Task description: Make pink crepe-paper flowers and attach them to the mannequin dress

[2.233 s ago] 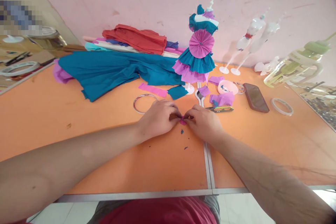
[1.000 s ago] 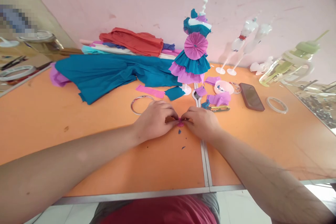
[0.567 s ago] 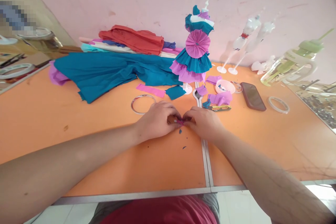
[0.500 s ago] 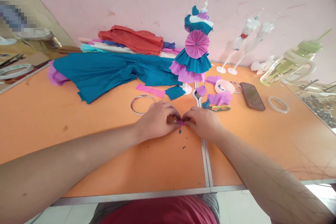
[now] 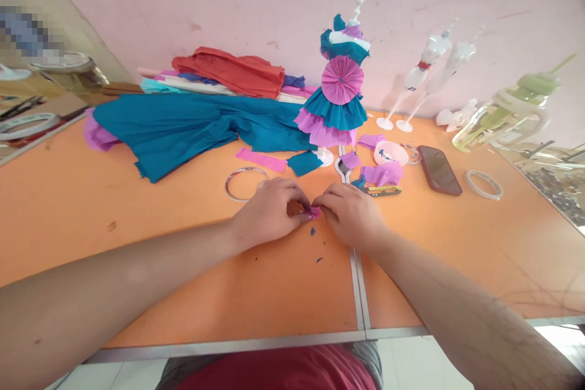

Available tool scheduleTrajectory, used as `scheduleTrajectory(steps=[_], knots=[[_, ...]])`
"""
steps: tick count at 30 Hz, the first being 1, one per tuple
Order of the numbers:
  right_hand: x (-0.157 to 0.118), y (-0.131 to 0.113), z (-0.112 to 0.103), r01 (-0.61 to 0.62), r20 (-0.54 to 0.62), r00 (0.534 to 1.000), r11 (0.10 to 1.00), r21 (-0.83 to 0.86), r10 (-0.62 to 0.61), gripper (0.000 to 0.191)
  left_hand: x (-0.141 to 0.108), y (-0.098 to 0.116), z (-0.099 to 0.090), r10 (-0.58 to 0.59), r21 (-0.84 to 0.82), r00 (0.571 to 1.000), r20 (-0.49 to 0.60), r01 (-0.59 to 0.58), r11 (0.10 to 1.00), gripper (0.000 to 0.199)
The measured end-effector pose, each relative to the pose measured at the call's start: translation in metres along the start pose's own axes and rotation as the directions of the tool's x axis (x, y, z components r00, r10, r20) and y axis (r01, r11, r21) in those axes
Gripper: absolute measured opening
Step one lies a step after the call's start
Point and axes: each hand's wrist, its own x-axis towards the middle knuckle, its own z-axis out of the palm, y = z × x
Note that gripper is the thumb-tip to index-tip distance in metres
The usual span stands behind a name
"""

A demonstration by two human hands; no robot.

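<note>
A small gathered piece of purple crepe paper [image 5: 315, 212] is pinched between the thumb and fingers of my left hand [image 5: 269, 212], just above the orange table [image 5: 192, 280]. From the other side, the fingertips of my right hand [image 5: 355, 214] close on the same piece; its thumb is partly hidden. Tiny dark blue scraps [image 5: 312, 231] lie below the fingers. Behind my hands stands a mini dress form [image 5: 343, 49] in teal and purple paper ruffles, with a pleated purple rosette [image 5: 342, 80] on its front.
A teal paper sheet [image 5: 183, 125] and folded red paper [image 5: 228, 70] lie at the back left. A tape roll [image 5: 227, 189] is beside my left hand. Thread snips [image 5: 386, 191], purple scraps [image 5: 384, 173], a pink bowl [image 5: 390, 160], a phone [image 5: 439, 170] and a bottle [image 5: 507, 103] are right.
My right hand's fingertips have shifted slightly up and left on the purple piece, leaving more of it showing. My left hand keeps its pinch. The view has tilted a little.
</note>
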Motion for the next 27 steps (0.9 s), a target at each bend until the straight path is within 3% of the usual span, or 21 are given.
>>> scheduleTrajectory(steps=[16,19,24,27], knots=[[0.000,0.001,-0.001,0.072,0.074,0.995,0.994,-0.085,-0.066,0.037,0.003,-0.008,0.002,0.020,-0.005,1.000,-0.002,-0.020,1.000,0.018],[0.002,0.003,0.001,0.054,0.078,0.996,0.995,-0.081,-0.048,0.028,0.005,-0.011,0.001,0.018,0.003,1.000,-0.002,-0.018,1.000,0.014],[0.006,0.012,0.004,-0.003,0.047,0.999,1.000,0.018,0.002,0.026,0.006,-0.009,-0.008,0.009,-0.076,0.999,-0.032,-0.011,0.997,0.014],[0.008,0.014,0.000,-0.148,0.070,0.988,0.967,0.206,0.136,0.021,0.004,-0.005,-0.014,0.039,-0.189,0.998,-0.039,-0.046,0.981,0.026]])
